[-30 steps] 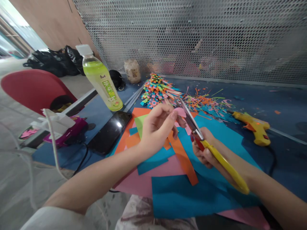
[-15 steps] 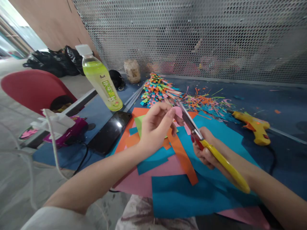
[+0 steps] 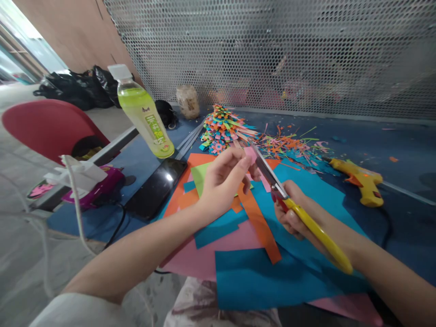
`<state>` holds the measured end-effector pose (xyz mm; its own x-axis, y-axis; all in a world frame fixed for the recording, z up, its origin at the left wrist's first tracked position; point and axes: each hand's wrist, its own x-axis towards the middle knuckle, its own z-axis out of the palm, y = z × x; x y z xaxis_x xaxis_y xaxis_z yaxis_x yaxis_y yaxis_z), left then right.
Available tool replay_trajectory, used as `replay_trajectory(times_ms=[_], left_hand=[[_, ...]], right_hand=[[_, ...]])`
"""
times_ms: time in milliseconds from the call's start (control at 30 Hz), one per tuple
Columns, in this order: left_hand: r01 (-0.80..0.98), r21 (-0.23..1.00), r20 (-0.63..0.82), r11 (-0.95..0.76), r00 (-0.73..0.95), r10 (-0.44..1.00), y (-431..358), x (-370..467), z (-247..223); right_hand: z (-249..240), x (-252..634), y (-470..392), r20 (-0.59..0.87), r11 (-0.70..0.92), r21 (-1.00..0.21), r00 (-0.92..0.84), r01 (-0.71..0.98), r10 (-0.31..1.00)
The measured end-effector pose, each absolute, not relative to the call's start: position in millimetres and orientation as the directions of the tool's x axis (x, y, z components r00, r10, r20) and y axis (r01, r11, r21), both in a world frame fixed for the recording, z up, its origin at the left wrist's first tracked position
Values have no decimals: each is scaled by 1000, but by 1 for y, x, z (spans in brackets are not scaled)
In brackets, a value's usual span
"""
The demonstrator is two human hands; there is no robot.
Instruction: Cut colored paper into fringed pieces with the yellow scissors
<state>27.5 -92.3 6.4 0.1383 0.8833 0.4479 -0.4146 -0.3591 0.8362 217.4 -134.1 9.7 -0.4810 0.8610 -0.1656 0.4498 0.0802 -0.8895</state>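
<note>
Between the thumb and fingers of my left hand (image 3: pixel 226 179) is a small pink paper piece (image 3: pixel 250 155). My right hand (image 3: pixel 289 211) is closed round the yellow handle of the scissors (image 3: pixel 311 229), whose blades point up and left and lie against the right side of the pink piece. Under both hands are overlapping sheets: blue paper (image 3: pixel 279 277), pink paper (image 3: pixel 231 247), a green piece and an orange strip (image 3: pixel 260 227). Just behind my left hand stands a cone of layered coloured paper (image 3: pixel 223 127).
Paper scraps (image 3: pixel 289 145) lie behind the hands. A yellow glue gun (image 3: pixel 364 179) rests at the right. A drink bottle (image 3: pixel 146 118), a black phone (image 3: pixel 156 188) and a jar (image 3: pixel 188 102) stand or lie at the left. Behind is a perforated metal panel (image 3: pixel 272 54).
The pink piece has turned between my left fingers and now looks squarer, its rounded edge out of sight. Both hands have barely shifted.
</note>
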Motion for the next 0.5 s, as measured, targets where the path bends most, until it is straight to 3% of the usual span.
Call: replay_trajectory(times_ms=[500], left_hand=[[-438,781,551,-445,147,821,-92,28,3]], right_hand=[[10,217,-133,-92,170,-906,-571,388,816]])
